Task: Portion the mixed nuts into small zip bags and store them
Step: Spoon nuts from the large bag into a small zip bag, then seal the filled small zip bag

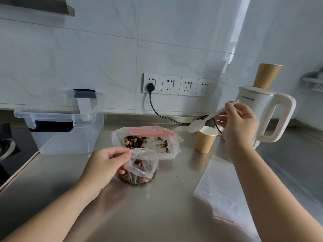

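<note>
A large clear bag of mixed nuts (pixel 153 142) with a pink zip strip lies open on the steel counter, mid-frame. Just in front of it stands a small zip bag (pixel 139 170), its bottom filled with nuts. My left hand (pixel 106 163) pinches the small bag's rim and holds its mouth open. My right hand (pixel 239 123) is raised to the right, gripping a white plastic spoon (pixel 201 124) by its handle. The spoon's bowl looks empty and hovers above a brown paper cup (pixel 205 140).
A clear lidded storage box (pixel 64 126) stands at the left. A white kettle (pixel 265 117) with a paper cup (pixel 266 75) behind it stands at the right, its black cord (pixel 157 110) running to wall sockets. A stack of flat zip bags (pixel 222 186) lies front right.
</note>
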